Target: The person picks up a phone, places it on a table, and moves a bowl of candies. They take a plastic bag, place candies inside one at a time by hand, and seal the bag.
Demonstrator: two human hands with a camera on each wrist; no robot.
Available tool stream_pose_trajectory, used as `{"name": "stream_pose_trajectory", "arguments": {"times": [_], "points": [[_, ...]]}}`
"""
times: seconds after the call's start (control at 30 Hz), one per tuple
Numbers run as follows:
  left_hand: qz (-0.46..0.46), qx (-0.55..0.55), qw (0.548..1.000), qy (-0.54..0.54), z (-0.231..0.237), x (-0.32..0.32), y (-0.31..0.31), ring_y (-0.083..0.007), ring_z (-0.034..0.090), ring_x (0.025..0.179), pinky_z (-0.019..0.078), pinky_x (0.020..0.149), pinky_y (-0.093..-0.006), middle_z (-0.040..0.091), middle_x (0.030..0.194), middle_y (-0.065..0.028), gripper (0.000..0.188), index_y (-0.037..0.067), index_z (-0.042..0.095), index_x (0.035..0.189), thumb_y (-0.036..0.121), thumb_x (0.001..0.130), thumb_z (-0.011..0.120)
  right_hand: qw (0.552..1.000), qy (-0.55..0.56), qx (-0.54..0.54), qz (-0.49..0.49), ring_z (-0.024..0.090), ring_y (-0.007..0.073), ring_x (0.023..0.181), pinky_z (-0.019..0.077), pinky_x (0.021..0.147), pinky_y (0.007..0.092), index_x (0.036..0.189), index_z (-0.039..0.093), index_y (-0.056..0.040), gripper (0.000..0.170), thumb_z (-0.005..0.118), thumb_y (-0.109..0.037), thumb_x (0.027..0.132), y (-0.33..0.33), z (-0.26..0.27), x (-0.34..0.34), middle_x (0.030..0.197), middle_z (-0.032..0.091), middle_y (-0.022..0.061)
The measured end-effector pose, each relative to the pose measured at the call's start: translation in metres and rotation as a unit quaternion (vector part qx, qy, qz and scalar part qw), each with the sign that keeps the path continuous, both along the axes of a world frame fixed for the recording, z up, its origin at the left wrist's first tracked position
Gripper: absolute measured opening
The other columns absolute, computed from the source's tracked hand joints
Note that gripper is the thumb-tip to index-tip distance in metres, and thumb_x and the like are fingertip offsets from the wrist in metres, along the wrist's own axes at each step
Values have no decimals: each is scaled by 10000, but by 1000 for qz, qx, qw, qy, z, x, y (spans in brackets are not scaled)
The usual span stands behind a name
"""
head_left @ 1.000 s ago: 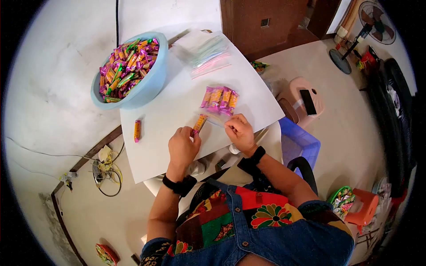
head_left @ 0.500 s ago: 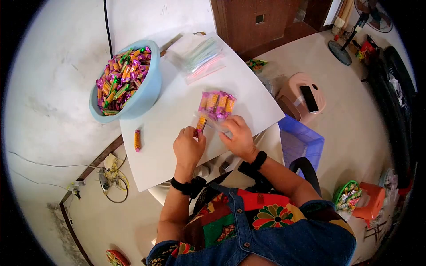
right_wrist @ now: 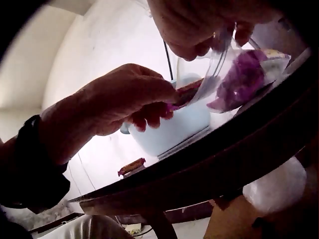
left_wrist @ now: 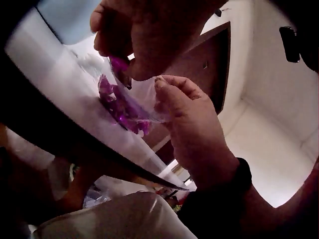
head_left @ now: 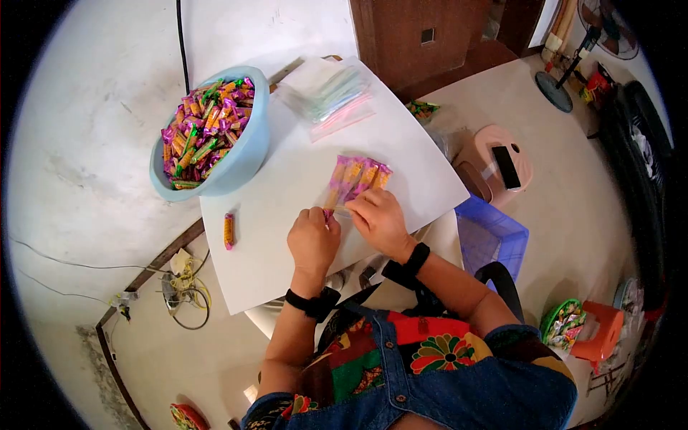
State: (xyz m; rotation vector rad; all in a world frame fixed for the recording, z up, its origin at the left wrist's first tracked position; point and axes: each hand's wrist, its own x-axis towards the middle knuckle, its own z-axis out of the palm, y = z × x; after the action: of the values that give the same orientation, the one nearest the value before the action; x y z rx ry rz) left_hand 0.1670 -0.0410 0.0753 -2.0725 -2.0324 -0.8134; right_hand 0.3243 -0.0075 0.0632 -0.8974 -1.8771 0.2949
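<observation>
In the head view a clear plastic bag [head_left: 358, 179] lies on the white table [head_left: 269, 261], with several purple-and-orange wrapped candies in a row inside it. My left hand [head_left: 314, 239] pinches one more wrapped candy [right_wrist: 188, 92] by its near end; the far end sits inside the bag's mouth. With thumb and fingers my right hand [head_left: 378, 221] grips the bag's edge, and the film stretches between both hands in the left wrist view. Apart from these, a single wrapped candy [head_left: 228, 231] lies on the table to the left.
A light blue basin [head_left: 247, 154] heaped with wrapped candies stands at the table's back left. Flat empty zip bags [head_left: 337, 97] are piled at the back. Beyond the right edge are a blue crate [head_left: 494, 233] and a pink stool [head_left: 519, 172] with a phone on it.
The left hand has brought its candy from beside the bag into the bag's mouth. The right hand has shifted left along the opening and now pinches the edge close to the left hand.
</observation>
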Motion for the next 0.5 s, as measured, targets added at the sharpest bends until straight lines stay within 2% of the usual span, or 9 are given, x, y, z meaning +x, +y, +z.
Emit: {"name": "stream_pose_trajectory", "arguments": {"times": [0.13,0.33,0.43,0.5], "points": [[15,-6,1000,21,-2,5,13,-324,619,675,496,569,-412,615,773,-120,127,63,577,835,96,762,675,999,29,-5,18,564,305,736,446,652,426,861,644,-69,88,664,-70,776,0,-3,-4,773,575,89],[-10,23,999,-45,-3,10,31,-342,614,709,502,584,-429,589,813,-135,217,67,538,910,120,744,668,998,45,-29,33,564,308,719,451,638,423,883,662,-67,126,682,-67,759,-5,-6,-5,772,578,92],[-5,-58,997,-47,0,10,37,-335,615,781,488,609,-412,612,867,-133,276,78,582,962,106,726,722,997,54,-28,44,566,306,723,452,639,420,894,673,-66,136,686,-63,759,-5,-7,-3,774,585,90],[-35,-31,999,-26,-1,6,37,-322,609,836,486,677,-420,608,919,-139,293,95,606,1010,118,735,704,997,66,-30,38,569,303,726,453,640,414,895,676,-65,132,683,-57,763,-4,-8,0,773,589,90]]}}
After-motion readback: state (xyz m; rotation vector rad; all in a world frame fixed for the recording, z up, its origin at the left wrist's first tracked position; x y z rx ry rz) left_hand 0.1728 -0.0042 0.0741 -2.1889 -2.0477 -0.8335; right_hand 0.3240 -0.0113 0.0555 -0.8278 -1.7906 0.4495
